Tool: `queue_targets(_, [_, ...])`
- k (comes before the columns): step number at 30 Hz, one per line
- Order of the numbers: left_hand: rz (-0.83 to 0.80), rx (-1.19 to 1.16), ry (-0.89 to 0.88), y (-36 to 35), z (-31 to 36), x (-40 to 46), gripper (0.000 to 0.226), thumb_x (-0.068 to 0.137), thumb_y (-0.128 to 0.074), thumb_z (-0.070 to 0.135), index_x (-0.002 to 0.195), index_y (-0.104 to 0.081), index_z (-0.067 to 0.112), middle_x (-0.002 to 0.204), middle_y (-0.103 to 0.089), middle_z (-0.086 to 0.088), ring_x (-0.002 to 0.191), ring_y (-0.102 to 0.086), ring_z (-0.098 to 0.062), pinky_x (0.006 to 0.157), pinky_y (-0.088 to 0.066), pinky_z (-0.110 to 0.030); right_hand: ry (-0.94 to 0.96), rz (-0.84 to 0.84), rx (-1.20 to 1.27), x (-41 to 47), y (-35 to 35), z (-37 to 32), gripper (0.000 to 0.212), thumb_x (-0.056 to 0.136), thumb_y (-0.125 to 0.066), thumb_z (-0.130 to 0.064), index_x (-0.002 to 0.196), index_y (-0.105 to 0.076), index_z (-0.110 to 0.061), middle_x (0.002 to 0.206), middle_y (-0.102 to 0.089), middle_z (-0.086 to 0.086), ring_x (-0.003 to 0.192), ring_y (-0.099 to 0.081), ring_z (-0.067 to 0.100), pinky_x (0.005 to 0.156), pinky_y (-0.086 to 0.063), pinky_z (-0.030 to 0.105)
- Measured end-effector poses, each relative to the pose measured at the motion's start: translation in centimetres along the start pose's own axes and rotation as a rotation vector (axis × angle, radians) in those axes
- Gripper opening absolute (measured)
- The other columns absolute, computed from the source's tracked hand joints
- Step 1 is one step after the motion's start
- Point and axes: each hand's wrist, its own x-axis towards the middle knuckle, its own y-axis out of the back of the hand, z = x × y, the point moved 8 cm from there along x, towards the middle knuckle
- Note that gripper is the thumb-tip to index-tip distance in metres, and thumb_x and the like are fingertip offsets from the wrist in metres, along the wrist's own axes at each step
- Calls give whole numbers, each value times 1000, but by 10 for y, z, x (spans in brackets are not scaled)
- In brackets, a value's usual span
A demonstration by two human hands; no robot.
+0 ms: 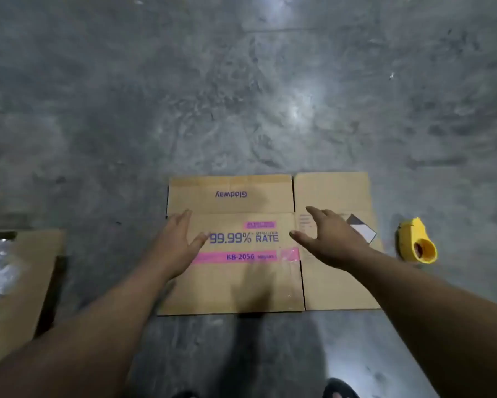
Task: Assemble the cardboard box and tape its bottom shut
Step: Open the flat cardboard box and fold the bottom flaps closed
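Flattened box (250, 282) lies on grey floor (241, 96), printed "99.99% RATE", "KB-2056", "Gladway" upside down. Left hand (175, 242) over its left edge, fingers spread; right hand (332, 239) over the right panel, fingers spread, contact unclear. Yellow tape dispenser (416, 242) on floor just right of box. Another carton (20, 282) at left edge. Sandalled toes (337, 390) at bottom.

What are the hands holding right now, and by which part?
Nothing is held. The left hand and right hand are both open with fingers spread, over the flattened cardboard box on the floor. The yellow tape dispenser lies untouched beside it.
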Motion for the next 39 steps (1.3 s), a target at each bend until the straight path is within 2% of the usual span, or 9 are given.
queue_targets(3, [22, -60, 77, -65, -52, 19, 93, 80, -39, 76, 149, -30, 14, 151, -36, -13, 138, -36, -28, 113, -32, -43, -40, -11, 22, 26, -76, 33, 84, 83, -49, -68, 150, -28, -23, 149, -40, 5, 134, -38, 24, 100, -40, 40])
queue_targets(9, [79, 54, 164, -164, -154, 32, 78, 88, -50, 63, 149, -33, 17, 154, -29, -14, 140, -29, -32, 115, -28, -45, -102, -39, 6, 62, -218, 102, 70, 84, -57, -56, 141, -34, -23, 133, -48, 10, 122, -43, 29, 93, -43, 42])
queue_targets(13, [186, 168, 152, -199, -180, 32, 81, 79, -48, 74, 143, -42, 24, 151, -32, -9, 139, -27, -31, 113, -29, -50, -124, 151, -156, 66, -268, 112, 77, 81, -51, -62, 142, -30, -20, 134, -37, 11, 121, -35, 30, 98, -40, 44])
queue_targets(17, [305, 115, 176, -203, -183, 27, 82, 73, -66, 67, 140, -44, 24, 149, -34, -9, 140, -29, -30, 108, -31, -52, -211, 293, -149, 61, -284, 108, 78, 82, -46, -59, 146, -28, -17, 141, -33, 14, 121, -34, 33, 101, -32, 45])
queue_targets(22, [308, 16, 260, -199, -190, 7, 90, 71, -70, 64, 141, -43, 15, 147, -34, -15, 134, -32, -37, 109, -33, -48, -221, 297, -49, 54, -279, 108, 72, 83, -55, -53, 139, -37, -12, 132, -39, 14, 117, -38, 33, 97, -37, 44])
queue_targets(28, [334, 20, 344, -190, -216, -29, 79, 70, -74, 62, 128, -51, 15, 134, -44, -16, 124, -42, -39, 101, -40, -48, -243, 277, 140, 38, -287, 128, 61, 83, -65, -45, 129, -46, -8, 124, -42, 16, 118, -39, 34, 100, -38, 42])
queue_targets(34, [271, -41, 229, -179, -221, -31, 44, 79, -77, 35, 113, -68, 9, 110, -64, -18, 97, -60, -36, 76, -43, -33, -237, 248, 233, 36, -290, 135, 43, 81, -72, -34, 111, -55, -8, 116, -45, 16, 110, -45, 35, 98, -40, 40])
queue_targets(36, [315, -54, 239, -174, -221, -32, 36, 84, -73, 27, 114, -68, 9, 111, -64, -18, 97, -60, -36, 72, -40, -31, -220, 219, 322, 39, -289, 138, 29, 80, -74, -29, 95, -54, -14, 109, -46, 13, 102, -49, 32, 93, -44, 38])
queue_targets(39, [375, -67, 270, -160, -220, -31, 32, 92, -60, 16, 121, -65, 3, 120, -61, -22, 104, -59, -39, 82, -43, -35, -202, 236, 485, 38, -277, 140, 21, 78, -75, -21, 76, -54, -18, 87, -58, 11, 78, -60, 26, 68, -46, 28])
